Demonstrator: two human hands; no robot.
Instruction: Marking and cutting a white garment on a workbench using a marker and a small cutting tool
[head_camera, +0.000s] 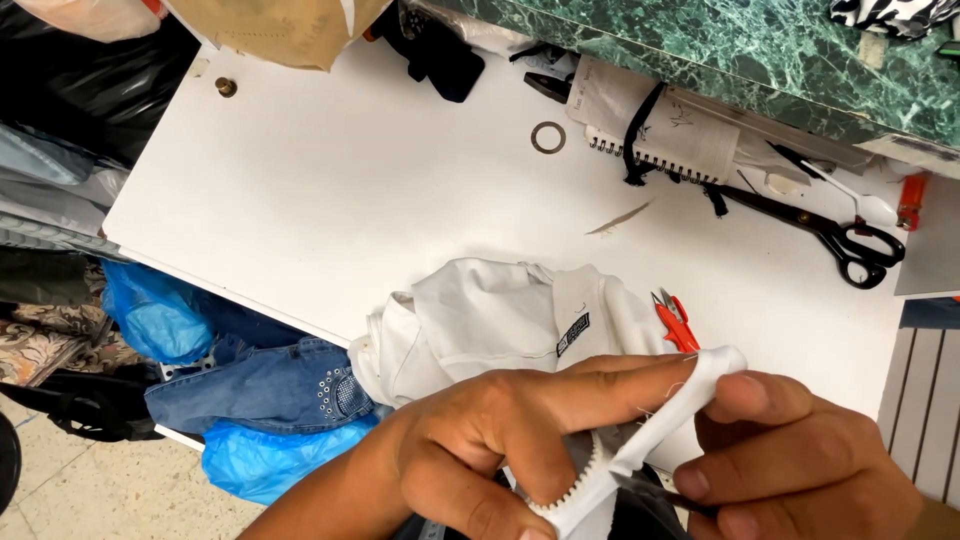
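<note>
White garment (500, 320) at near surface (330, 190) edge; zippered seam (640, 450) pinched taut between left hand (500, 440) and right hand (790, 460), both clamped. Best kept taut, stitches exposed. Red snips (676, 322) beside.

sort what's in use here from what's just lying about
In use: left hand, right hand, white garment, zip.
Lying about: black scissors, red snips, notebook, ring, jeans.
</note>
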